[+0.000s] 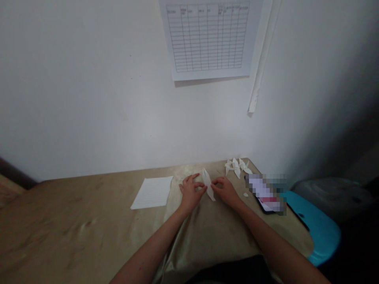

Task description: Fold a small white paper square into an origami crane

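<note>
A narrow piece of folded white paper [208, 187], pointed at its far end, stands between my two hands over the tabletop. My left hand [191, 191] pinches its left edge between thumb and forefinger, the other fingers stretched toward the wall. On the opposite edge, the thumb and forefinger of my right hand [225, 191] close on the same paper, with the remaining fingers curled. Several small folded paper figures [236, 167], which look like cranes, sit beyond my right hand. To the left of my left hand lies a lined paper sheet [152, 192].
A phone [263, 193] with a blurred screen lies at the right edge of the cloth-covered table [89, 221]. Near it is a small white scrap [245, 195]. A turquoise seat [322, 225] stands beyond that edge. On the wall hangs a printed chart [210, 39].
</note>
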`<state>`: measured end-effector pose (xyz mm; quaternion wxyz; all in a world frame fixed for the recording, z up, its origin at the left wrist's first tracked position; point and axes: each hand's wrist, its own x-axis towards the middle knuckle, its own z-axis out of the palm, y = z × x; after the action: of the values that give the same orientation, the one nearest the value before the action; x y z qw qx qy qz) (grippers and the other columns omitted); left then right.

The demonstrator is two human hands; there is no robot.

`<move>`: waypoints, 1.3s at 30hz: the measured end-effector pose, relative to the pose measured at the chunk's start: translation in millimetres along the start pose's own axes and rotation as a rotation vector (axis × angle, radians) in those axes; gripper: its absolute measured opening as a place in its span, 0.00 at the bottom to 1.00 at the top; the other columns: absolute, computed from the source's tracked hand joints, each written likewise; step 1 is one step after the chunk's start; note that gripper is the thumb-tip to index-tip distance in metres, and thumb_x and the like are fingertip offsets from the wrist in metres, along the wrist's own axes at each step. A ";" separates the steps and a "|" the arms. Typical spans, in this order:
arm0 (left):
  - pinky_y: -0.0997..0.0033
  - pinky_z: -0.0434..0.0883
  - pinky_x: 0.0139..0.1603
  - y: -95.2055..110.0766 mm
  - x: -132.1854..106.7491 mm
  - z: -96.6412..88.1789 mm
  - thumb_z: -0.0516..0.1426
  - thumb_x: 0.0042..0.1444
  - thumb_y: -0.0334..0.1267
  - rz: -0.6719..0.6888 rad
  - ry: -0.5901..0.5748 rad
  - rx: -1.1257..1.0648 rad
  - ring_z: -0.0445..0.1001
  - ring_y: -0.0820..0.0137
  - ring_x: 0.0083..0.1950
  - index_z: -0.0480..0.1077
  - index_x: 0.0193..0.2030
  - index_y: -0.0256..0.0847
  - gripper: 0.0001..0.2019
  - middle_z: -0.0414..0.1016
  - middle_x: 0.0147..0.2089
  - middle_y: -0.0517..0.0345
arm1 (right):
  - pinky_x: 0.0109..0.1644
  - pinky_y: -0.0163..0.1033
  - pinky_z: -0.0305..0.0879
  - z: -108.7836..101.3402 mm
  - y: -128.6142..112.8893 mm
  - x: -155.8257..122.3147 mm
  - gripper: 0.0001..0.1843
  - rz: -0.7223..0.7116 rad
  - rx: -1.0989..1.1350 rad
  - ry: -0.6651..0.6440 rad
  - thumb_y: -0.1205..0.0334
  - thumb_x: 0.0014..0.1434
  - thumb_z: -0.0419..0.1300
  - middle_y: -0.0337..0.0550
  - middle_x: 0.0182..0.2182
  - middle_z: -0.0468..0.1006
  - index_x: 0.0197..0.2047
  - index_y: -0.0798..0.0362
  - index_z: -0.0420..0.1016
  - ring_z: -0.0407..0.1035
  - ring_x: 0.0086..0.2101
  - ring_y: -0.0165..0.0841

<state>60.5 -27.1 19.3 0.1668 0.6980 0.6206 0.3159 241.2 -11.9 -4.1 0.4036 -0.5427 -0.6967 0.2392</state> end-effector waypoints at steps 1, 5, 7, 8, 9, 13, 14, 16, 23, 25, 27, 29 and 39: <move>0.33 0.49 0.69 -0.1 0.1 0.2 0.64 0.56 0.39 -0.004 -0.004 0.004 0.58 0.53 0.69 0.82 0.32 0.48 0.04 0.69 0.66 0.59 | 0.55 0.45 0.64 -0.1 -0.3 -0.2 0.08 0.003 -0.009 0.000 0.58 0.56 0.62 0.45 0.36 0.81 0.32 0.51 0.80 0.72 0.44 0.40; 0.30 0.46 0.68 -1.2 0.5 1.2 0.63 0.56 0.41 -0.037 -0.039 0.046 0.56 0.51 0.70 0.82 0.32 0.49 0.05 0.68 0.67 0.59 | 0.57 0.47 0.61 1.1 -0.4 -0.9 0.05 0.040 0.001 0.021 0.60 0.52 0.65 0.42 0.35 0.81 0.33 0.51 0.78 0.73 0.42 0.39; 0.28 0.45 0.68 -2.1 -0.1 2.0 0.63 0.56 0.41 -0.036 -0.060 0.085 0.55 0.50 0.70 0.81 0.31 0.48 0.05 0.68 0.67 0.59 | 0.60 0.50 0.58 2.5 -0.8 -1.9 0.11 0.052 -0.004 0.026 0.62 0.51 0.65 0.41 0.35 0.81 0.40 0.51 0.76 0.74 0.41 0.39; 0.27 0.45 0.68 -2.5 -0.6 2.5 0.63 0.55 0.42 -0.028 -0.070 0.107 0.54 0.49 0.70 0.81 0.31 0.48 0.05 0.67 0.67 0.58 | 0.61 0.51 0.56 3.2 -1.4 -2.6 0.14 0.047 -0.025 0.024 0.63 0.51 0.65 0.41 0.35 0.81 0.43 0.50 0.75 0.74 0.42 0.39; 0.26 0.44 0.67 -2.9 -1.1 3.0 0.63 0.55 0.42 -0.019 -0.077 0.130 0.54 0.49 0.70 0.81 0.31 0.48 0.05 0.67 0.67 0.58 | 0.63 0.53 0.53 3.9 -2.2 -3.4 0.15 0.033 -0.059 0.016 0.63 0.52 0.65 0.41 0.35 0.81 0.45 0.50 0.74 0.73 0.44 0.40; 0.22 0.41 0.66 -3.0 -3.1 5.9 0.63 0.56 0.42 0.013 -0.090 0.209 0.53 0.49 0.71 0.79 0.31 0.47 0.05 0.66 0.67 0.55 | 0.66 0.59 0.42 6.6 -5.4 -6.0 0.11 -0.022 -0.212 -0.030 0.64 0.54 0.64 0.42 0.36 0.81 0.43 0.48 0.76 0.67 0.52 0.44; 0.22 0.41 0.66 -2.7 -3.2 6.5 0.63 0.55 0.42 0.014 -0.095 0.223 0.53 0.49 0.71 0.79 0.32 0.46 0.05 0.65 0.67 0.55 | 0.66 0.59 0.42 7.2 -5.7 -6.3 0.10 -0.025 -0.240 -0.042 0.64 0.55 0.64 0.43 0.37 0.81 0.42 0.47 0.76 0.66 0.52 0.44; 0.22 0.39 0.67 -1.9 -2.9 7.5 0.63 0.55 0.43 0.016 -0.106 0.247 0.53 0.49 0.71 0.78 0.32 0.46 0.05 0.65 0.67 0.54 | 0.64 0.59 0.44 7.8 -5.5 -6.4 0.10 -0.021 -0.284 -0.055 0.64 0.55 0.64 0.44 0.41 0.80 0.42 0.46 0.78 0.64 0.53 0.45; 0.21 0.42 0.66 -7.3 0.7 7.7 0.66 0.53 0.43 0.060 -0.063 0.248 0.55 0.50 0.70 0.75 0.48 0.52 0.15 0.63 0.67 0.54 | 0.65 0.70 0.34 5.8 -1.0 -5.5 0.15 -0.102 -0.304 -0.118 0.65 0.58 0.62 0.40 0.54 0.78 0.47 0.39 0.80 0.60 0.59 0.47; 0.20 0.40 0.66 -10.1 1.9 7.4 0.65 0.54 0.44 0.079 -0.071 0.250 0.53 0.49 0.71 0.77 0.45 0.57 0.11 0.61 0.70 0.59 | 0.66 0.72 0.29 5.4 0.4 -4.1 0.15 -0.141 -0.296 -0.141 0.65 0.60 0.61 0.40 0.53 0.79 0.47 0.37 0.80 0.60 0.60 0.47; 0.21 0.38 0.67 -11.8 3.0 7.5 0.64 0.56 0.44 0.086 -0.072 0.257 0.52 0.50 0.71 0.79 0.42 0.57 0.07 0.61 0.71 0.62 | 0.66 0.74 0.26 5.0 1.8 -1.6 0.14 -0.163 -0.295 -0.151 0.64 0.61 0.61 0.40 0.52 0.80 0.46 0.37 0.81 0.60 0.61 0.47; 0.22 0.37 0.67 -12.2 3.7 8.1 0.64 0.57 0.45 0.085 -0.069 0.260 0.52 0.50 0.71 0.80 0.40 0.57 0.05 0.61 0.71 0.63 | 0.65 0.75 0.24 4.2 2.7 1.5 0.11 -0.171 -0.296 -0.159 0.63 0.60 0.62 0.40 0.50 0.81 0.43 0.38 0.82 0.60 0.61 0.48; 0.19 0.34 0.65 -12.4 3.1 7.5 0.67 0.51 0.51 0.083 -0.103 0.253 0.51 0.44 0.73 0.80 0.41 0.56 0.11 0.56 0.74 0.63 | 0.65 0.76 0.26 -5.6 3.7 7.5 0.08 -0.208 -0.294 -0.200 0.61 0.58 0.64 0.40 0.48 0.82 0.41 0.42 0.81 0.57 0.64 0.50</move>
<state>56.0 -20.8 6.7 0.0960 0.7538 0.6168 0.2053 247.2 -4.3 -1.6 0.2713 -0.4946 -0.8129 0.1446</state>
